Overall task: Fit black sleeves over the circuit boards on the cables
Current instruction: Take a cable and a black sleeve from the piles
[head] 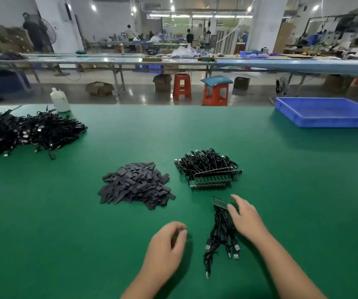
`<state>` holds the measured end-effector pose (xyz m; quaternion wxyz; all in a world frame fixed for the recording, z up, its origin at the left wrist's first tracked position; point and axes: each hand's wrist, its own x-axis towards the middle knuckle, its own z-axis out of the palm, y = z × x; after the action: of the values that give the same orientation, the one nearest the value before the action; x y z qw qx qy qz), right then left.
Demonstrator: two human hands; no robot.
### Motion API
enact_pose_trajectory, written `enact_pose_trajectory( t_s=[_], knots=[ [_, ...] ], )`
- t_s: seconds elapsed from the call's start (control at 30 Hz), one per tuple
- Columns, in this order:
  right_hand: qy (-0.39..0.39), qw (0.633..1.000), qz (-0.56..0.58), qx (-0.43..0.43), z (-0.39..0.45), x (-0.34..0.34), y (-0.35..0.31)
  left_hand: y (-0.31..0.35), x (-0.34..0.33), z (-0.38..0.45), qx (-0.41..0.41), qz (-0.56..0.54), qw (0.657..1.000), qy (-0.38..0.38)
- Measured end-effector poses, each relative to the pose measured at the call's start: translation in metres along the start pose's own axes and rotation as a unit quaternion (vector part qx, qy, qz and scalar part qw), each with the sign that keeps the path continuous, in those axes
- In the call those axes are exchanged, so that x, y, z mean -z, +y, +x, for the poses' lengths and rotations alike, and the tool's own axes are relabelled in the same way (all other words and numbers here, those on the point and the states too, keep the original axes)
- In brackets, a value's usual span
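Several cabled circuit boards (219,202) joined in strip; right hand (246,216) spread, left hand (167,240) loosely curled, empty.

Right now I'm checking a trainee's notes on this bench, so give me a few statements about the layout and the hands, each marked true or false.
1. The pile of black sleeves lies to the left of the stack of cables with bare boards. True.
2. The blue tray sits at the far left of the green table. False: it sits at the far right.
3. The right hand rests on a small bunch of cables near the front. True.
4. The left hand grips a sleeve. False: it hovers over the mat with nothing visible in it.
5. The white bottle lies tipped over. False: it stands upright.
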<state>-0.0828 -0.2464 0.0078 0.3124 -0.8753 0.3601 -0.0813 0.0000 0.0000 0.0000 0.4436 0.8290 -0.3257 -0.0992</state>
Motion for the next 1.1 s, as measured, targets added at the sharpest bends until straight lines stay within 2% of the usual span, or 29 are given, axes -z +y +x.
enact_pose_trajectory(
  t_s=[0.07,0.13,0.2,0.23,0.3,0.37,0.47,0.57,0.7,0.8,1.1],
  knots=[
    [-0.085,0.996,-0.016,-0.027,0.027,0.000,-0.011,0.013,-0.015,0.038,0.078,-0.092,0.992,-0.033],
    [-0.135,0.986,-0.096,-0.027,0.051,-0.002,-0.021,0.020,-0.033,0.072,0.130,-0.108,0.983,-0.070],
    [-0.147,0.974,-0.173,-0.014,0.060,-0.006,-0.022,0.018,-0.050,0.088,0.142,-0.085,0.982,-0.089],
    [-0.152,0.974,-0.170,-0.013,0.062,-0.006,-0.022,0.016,-0.056,0.093,0.143,-0.075,0.983,-0.093],
    [-0.161,0.983,-0.087,-0.011,0.065,-0.005,-0.028,0.015,-0.063,0.102,0.144,-0.067,0.983,-0.091],
    [-0.143,0.990,0.017,0.006,0.064,-0.002,-0.039,0.020,-0.064,0.113,0.159,-0.082,0.980,-0.088],
    [-0.097,0.992,0.062,0.057,0.061,0.001,-0.060,0.028,-0.057,0.126,0.162,-0.071,0.982,-0.065],
    [-0.047,0.995,0.052,0.070,0.061,0.005,-0.072,0.032,-0.046,0.136,0.132,-0.052,0.989,-0.032],
    [-0.027,0.996,0.011,0.080,0.060,0.007,-0.083,0.035,-0.034,0.139,0.113,-0.045,0.992,-0.034],
    [-0.018,0.996,-0.013,0.091,0.059,0.001,-0.087,0.035,-0.030,0.136,0.116,-0.082,0.989,-0.044],
    [0.050,0.995,-0.053,0.065,0.061,-0.019,-0.095,0.039,-0.034,0.136,0.144,-0.003,0.989,0.047]
  ],
)
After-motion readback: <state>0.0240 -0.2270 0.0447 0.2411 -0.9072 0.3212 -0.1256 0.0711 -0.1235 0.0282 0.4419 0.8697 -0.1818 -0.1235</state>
